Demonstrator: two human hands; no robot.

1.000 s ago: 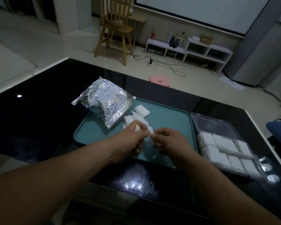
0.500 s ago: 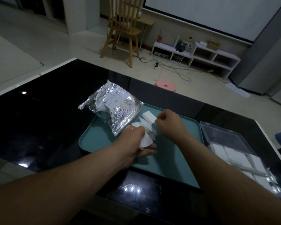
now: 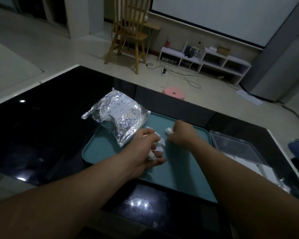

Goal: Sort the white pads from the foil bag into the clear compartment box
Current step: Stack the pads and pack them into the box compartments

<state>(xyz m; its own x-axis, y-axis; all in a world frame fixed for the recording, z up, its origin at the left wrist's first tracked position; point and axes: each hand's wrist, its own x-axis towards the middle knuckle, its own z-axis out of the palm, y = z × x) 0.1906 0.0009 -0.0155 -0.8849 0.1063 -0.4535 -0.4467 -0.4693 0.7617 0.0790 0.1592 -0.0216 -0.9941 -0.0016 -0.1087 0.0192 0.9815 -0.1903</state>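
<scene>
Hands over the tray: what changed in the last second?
The right hand parted from the left hand, reached forward toward the foil bag and now pinches a white pad. The left hand still holds pads; bag, teal tray and clear compartment box stayed put.

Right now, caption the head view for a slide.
Left hand and right hand hold white pads over teal tray, foil bag beside.
</scene>
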